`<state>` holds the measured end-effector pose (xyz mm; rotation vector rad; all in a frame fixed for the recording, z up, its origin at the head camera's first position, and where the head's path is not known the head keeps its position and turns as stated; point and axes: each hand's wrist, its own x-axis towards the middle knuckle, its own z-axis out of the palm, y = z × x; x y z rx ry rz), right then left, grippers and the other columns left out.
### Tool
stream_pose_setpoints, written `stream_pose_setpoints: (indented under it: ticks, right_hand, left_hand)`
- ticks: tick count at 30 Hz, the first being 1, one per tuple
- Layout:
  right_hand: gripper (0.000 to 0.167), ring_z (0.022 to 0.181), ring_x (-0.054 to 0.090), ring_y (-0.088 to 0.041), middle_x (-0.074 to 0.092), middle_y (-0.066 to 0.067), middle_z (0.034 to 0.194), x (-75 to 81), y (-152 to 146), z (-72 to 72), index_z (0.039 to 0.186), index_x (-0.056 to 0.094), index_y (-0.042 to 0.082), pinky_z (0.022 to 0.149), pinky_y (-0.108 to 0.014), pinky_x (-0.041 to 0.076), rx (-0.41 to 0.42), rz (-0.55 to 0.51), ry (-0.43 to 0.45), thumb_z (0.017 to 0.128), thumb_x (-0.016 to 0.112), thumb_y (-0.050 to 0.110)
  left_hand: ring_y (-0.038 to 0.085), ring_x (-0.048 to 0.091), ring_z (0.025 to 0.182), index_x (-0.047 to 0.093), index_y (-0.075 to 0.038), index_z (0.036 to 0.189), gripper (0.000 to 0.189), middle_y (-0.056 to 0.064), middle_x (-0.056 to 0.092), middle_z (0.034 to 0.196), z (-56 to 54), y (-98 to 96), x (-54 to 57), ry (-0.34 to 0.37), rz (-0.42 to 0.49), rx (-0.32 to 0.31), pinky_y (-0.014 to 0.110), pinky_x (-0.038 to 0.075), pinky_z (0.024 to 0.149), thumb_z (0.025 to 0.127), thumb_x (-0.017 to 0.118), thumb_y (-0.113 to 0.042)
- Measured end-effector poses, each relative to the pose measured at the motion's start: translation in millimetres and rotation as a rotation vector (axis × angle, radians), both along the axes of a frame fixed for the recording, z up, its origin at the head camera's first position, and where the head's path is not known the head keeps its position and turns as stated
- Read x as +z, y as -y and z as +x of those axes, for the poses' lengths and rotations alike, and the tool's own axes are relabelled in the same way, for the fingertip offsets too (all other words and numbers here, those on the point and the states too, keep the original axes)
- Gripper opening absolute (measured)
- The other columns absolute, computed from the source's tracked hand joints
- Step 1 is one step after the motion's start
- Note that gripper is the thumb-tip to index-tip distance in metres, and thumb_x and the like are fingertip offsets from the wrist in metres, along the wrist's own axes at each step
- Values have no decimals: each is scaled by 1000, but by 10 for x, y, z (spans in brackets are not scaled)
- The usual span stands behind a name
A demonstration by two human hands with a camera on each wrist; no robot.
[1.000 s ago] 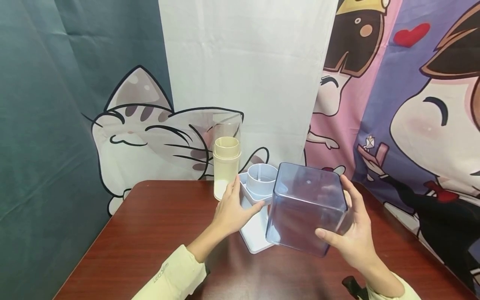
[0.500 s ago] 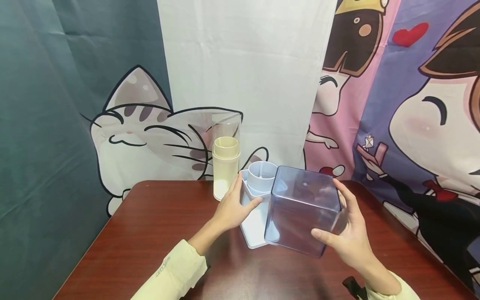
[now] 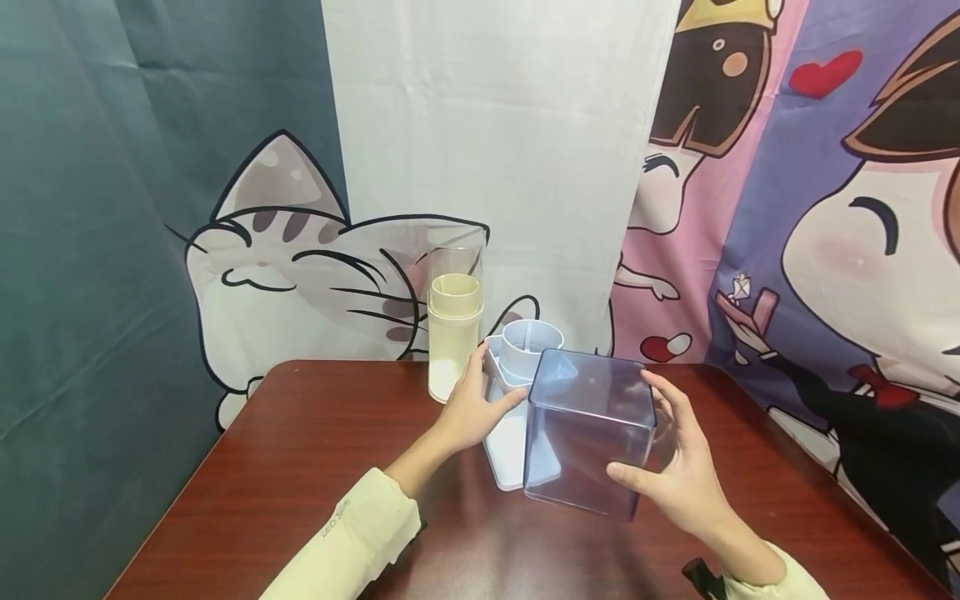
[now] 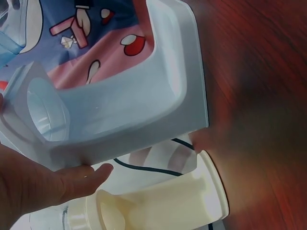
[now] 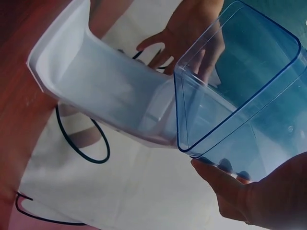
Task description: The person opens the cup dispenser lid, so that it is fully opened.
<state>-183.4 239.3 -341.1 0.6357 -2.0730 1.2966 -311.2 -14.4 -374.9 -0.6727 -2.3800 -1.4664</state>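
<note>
My left hand holds the upper part of a pale blue plastic stand, thumb on one side and fingers on the other. This stand has a flat base and a round collar at its top. My right hand grips a clear blue square container between thumb and fingers. Its closed end is up, and the open rim points down toward the table. In the head view the container overlaps the stand's right side; whether they touch, I cannot tell.
A cream stand with a clear upper part stands behind my left hand near the table's back edge. The brown wooden table lies below. Cartoon-printed cloth hangs behind it.
My right hand has brought the clear blue container left and slightly down, closer to the stand. The stand has shifted slightly back and right with my left hand.
</note>
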Motion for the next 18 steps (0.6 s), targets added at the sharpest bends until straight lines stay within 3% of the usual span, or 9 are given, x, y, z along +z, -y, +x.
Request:
stream_pose_setpoints:
  ticks: [5, 12, 18]
  right_hand:
    - [107, 108, 54, -11, 57, 1, 124, -54, 15, -46, 148, 38, 6, 74, -25, 42, 21, -28, 12, 54, 86, -11]
    - [100, 102, 57, -14, 54, -2, 125, -116, 26, -109, 147, 37, 6, 67, -25, 54, 84, -72, 79, 60, 83, -15]
    - [98, 104, 57, -15, 52, -5, 126, -159, 34, -154, 147, 36, 6, 70, -27, 55, 111, -84, 102, 62, 82, -16]
  left_hand:
    - [35, 43, 135, 21, -3, 155, 92, 23, 41, 148, -37, -18, 2, -21, -9, -7, 52, 35, 109, 88, 72, -40]
    - [36, 36, 141, 17, -2, 156, 90, 24, 34, 154, -111, -20, 4, -21, -32, -38, 53, 29, 113, 91, 70, -36]
    - [36, 34, 142, 15, -3, 157, 89, 24, 31, 156, -172, -15, 17, 7, -42, -62, 53, 28, 114, 93, 68, -35]
